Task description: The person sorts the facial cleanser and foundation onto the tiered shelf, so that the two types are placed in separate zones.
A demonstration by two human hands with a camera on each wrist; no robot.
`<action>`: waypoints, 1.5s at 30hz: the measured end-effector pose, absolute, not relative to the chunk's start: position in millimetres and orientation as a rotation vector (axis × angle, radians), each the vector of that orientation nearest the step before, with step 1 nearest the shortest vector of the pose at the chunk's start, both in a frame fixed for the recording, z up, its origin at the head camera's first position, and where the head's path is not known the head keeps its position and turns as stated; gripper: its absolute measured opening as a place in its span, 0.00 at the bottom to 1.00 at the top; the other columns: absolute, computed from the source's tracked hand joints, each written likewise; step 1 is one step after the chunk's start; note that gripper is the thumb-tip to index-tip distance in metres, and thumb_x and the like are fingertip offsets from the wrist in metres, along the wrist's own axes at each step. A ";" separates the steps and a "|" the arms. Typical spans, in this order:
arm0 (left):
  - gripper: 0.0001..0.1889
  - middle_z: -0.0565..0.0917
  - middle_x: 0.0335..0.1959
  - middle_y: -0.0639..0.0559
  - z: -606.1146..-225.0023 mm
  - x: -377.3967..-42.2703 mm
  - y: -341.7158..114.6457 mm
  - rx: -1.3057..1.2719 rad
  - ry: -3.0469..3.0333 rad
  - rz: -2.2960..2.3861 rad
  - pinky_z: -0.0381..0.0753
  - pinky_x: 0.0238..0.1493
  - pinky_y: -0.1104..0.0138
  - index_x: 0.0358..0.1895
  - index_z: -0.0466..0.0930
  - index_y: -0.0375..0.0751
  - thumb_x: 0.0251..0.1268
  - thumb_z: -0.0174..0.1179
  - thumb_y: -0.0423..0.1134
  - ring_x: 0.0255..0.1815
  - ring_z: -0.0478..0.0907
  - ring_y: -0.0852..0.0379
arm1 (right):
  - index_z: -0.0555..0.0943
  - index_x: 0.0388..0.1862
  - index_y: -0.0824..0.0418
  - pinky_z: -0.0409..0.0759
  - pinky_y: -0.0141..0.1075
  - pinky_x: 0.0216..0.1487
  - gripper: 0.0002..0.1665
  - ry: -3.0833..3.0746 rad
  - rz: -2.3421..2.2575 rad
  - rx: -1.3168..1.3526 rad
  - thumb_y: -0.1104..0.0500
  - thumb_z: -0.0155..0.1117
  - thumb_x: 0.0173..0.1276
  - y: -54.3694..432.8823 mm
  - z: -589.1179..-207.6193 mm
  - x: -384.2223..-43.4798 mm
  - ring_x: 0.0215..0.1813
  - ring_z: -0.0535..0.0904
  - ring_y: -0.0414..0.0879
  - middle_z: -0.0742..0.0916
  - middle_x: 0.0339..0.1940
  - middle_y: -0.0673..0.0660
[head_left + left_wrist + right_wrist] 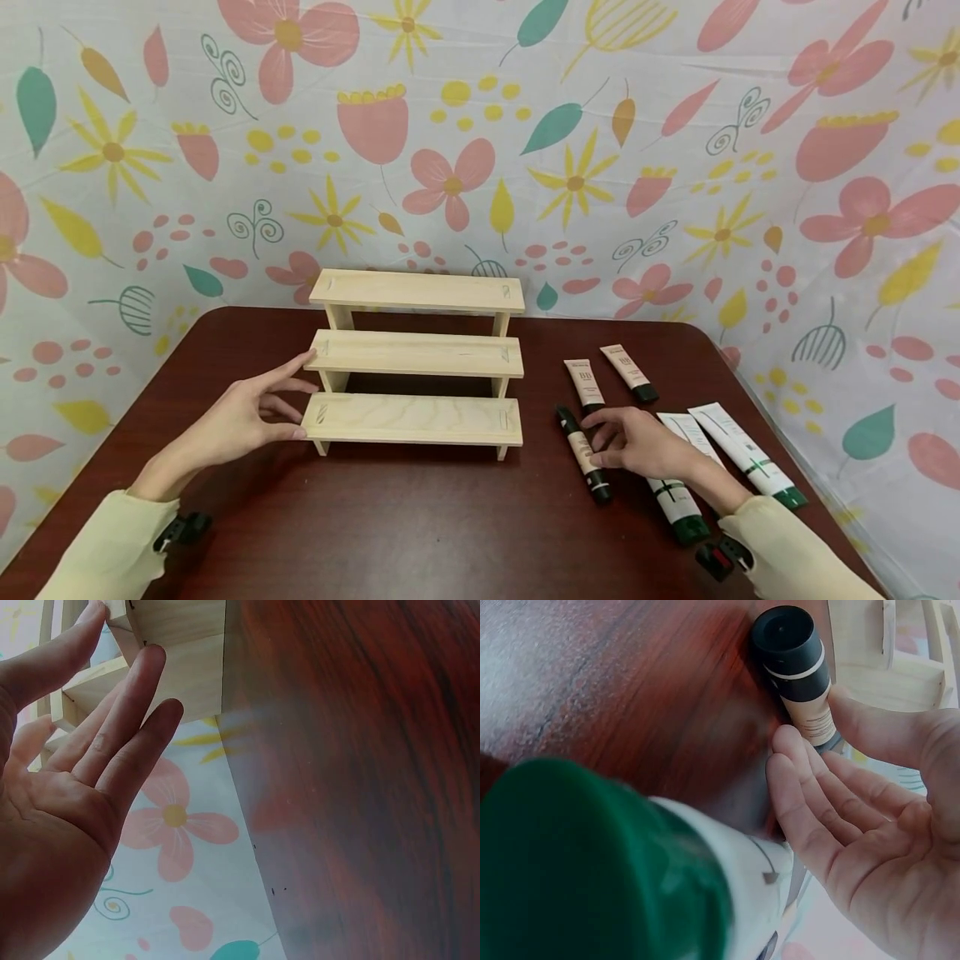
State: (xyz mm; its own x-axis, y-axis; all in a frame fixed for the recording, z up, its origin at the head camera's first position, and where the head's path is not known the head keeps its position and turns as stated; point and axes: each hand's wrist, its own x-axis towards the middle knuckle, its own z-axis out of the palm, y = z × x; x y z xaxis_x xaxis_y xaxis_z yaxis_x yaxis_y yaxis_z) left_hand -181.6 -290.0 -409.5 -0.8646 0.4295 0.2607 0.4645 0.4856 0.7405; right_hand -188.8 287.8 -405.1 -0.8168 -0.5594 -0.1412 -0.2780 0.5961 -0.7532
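A three-tier light wooden step shelf [420,417] stands on the table. At its left end is my left hand [243,417], fingers spread, with the index fingertip at the middle step and the thumb at the bottom step. In the left wrist view the fingers of the left hand [90,772] reach along the shelf's wooden side [187,667]. My right hand [645,442] is at a beige tube with black ends [581,450], its thumb tip against the tube's side. In the right wrist view the fingers of the right hand [855,825] extend loosely beside this tube [806,712], which lies on the table.
Two small pink BB tubes with dark caps, one nearer [583,383] and one farther [626,371], lie beyond the right hand. White tubes with green caps [750,454] lie at the right, partly under the right forearm. A flower-patterned cloth [465,108] hangs behind the dark table [420,533].
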 end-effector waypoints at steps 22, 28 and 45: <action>0.56 0.85 0.56 0.40 -409.5 -180.4 -290.2 -0.781 -2.678 -1.407 0.88 0.41 0.63 0.84 0.60 0.48 0.52 0.81 0.26 0.37 0.89 0.56 | 0.76 0.63 0.80 0.80 0.33 0.35 0.31 2.300 -1.063 -0.733 0.65 0.76 0.67 276.4 -406.0 -204.0 0.32 0.84 0.47 0.86 0.38 0.59; 0.56 0.85 0.56 0.41 -411.0 -182.3 -292.1 -0.765 -2.693 -1.401 0.88 0.42 0.62 0.85 0.60 0.49 0.52 0.81 0.26 0.39 0.89 0.56 | 0.73 0.67 0.83 0.77 0.33 0.29 0.33 2.232 -1.090 -0.709 0.68 0.73 0.68 277.3 -407.3 -204.7 0.28 0.83 0.51 0.87 0.35 0.60; 0.55 0.84 0.59 0.41 -412.9 -183.9 -295.6 -0.764 -2.701 -1.459 0.88 0.47 0.53 0.85 0.59 0.52 0.55 0.81 0.29 0.45 0.88 0.53 | 0.80 0.61 0.80 0.71 0.31 0.28 0.26 2.217 -1.057 -0.800 0.66 0.74 0.69 293.7 -404.9 -206.5 0.26 0.75 0.40 0.85 0.36 0.59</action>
